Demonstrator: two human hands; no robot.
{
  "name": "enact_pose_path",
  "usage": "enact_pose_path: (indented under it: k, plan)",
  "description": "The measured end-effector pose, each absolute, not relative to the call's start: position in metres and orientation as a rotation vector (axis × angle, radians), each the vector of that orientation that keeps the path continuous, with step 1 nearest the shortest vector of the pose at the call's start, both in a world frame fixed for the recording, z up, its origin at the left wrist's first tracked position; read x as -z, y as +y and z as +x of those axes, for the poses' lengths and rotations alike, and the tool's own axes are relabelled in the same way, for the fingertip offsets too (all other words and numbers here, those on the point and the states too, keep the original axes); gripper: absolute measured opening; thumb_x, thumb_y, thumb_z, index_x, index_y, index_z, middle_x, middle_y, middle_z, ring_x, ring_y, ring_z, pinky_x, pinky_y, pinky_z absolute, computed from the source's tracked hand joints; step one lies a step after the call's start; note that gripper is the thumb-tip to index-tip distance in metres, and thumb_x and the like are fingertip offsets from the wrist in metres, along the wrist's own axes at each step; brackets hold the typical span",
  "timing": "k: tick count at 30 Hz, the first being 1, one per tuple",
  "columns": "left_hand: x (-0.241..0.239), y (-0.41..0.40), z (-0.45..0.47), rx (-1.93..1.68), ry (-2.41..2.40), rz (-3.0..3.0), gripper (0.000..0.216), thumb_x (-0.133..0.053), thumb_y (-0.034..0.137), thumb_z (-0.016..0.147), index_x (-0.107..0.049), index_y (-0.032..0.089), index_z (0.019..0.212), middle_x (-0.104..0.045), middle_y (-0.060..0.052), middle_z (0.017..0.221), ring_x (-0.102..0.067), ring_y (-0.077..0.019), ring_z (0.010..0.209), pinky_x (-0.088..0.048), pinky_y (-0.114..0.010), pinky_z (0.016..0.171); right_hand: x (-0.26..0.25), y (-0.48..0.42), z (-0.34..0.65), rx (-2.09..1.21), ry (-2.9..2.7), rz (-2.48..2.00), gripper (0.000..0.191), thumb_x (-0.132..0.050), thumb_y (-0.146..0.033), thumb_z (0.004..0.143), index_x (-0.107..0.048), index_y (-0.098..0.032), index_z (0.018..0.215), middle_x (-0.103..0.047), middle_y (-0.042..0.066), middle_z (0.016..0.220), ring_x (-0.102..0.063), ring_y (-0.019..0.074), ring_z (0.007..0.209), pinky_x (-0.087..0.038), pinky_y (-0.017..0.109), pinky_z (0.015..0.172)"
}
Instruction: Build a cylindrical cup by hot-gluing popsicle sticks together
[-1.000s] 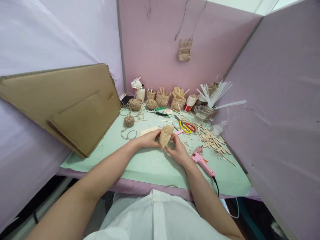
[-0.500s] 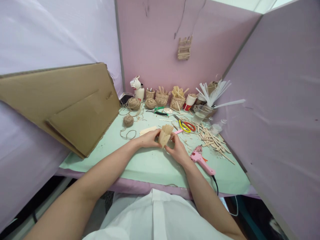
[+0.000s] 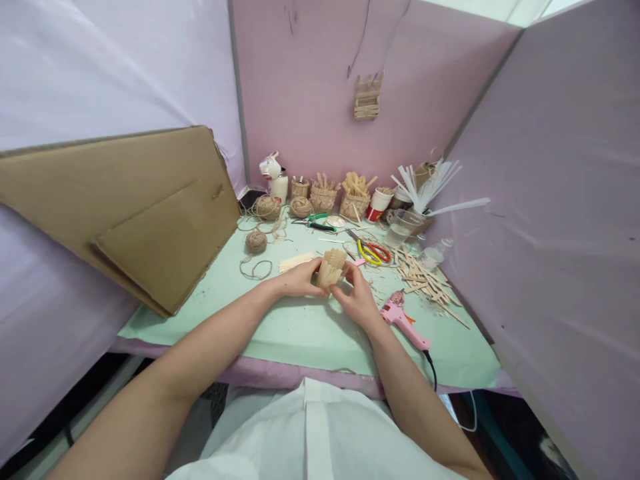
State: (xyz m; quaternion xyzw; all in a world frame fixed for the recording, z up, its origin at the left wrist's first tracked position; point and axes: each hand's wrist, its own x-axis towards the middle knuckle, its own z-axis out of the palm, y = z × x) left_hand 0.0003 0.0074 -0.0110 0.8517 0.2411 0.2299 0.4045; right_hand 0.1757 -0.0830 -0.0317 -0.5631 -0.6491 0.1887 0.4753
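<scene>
1. A cup-like piece (image 3: 331,269) of wooden sticks is held between both hands, over the middle of the counter (image 3: 300,343); whether its base touches cannot be told.
2. Its left side is grasped in the grip of the left hand (image 3: 303,279), its right in that of the right hand (image 3: 356,297).
3. Its sticks appear already joined; loose sticks (image 3: 429,285) and a glue gun (image 3: 406,325) are left lying rightward. Whether any joining remains cannot be judged.

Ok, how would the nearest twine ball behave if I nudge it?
The twine ball would probably roll, being round. It's likely light, being wound cord. The loose twine in front of it may trail along, if joined; I can't confirm that.
</scene>
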Motion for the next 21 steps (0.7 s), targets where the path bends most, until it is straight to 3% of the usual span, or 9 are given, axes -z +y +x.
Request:
enact_pose_path:
  k: [11, 21]
  plan:
    - [0.0108, 0.0060, 0.0027, -0.563, 0.630, 2.206, 0.070, -0.073, 0.036, 0.065, -0.049, 0.016, 0.127, -0.063, -0.010, 0.121, -0.059, -0.0293, 0.109, -0.047, -0.037, 0.090, 0.0310, -0.0830, 0.1767, -0.474, -1.601, -1.309, 0.053, -0.065, -0.030, 0.079, -0.047, -0.023, 0.128, -0.060, 0.009, 0.124, -0.057, 0.0232, 0.114, -0.044, 0.044, 0.102]
    - [0.0058, 0.0038, 0.0037, -0.532, 0.655, 2.170, 0.070, -0.076, 0.035, 0.060, -0.052, 0.015, 0.123, -0.063, -0.008, 0.118, -0.059, -0.0277, 0.106, -0.048, -0.036, 0.087, 0.0293, -0.0816, 0.1771, -0.533, -1.466, -1.272, 0.049, -0.058, -0.044, 0.087, -0.048, -0.021, 0.130, -0.060, 0.012, 0.127, -0.059, 0.0242, 0.116, -0.046, 0.045, 0.102]
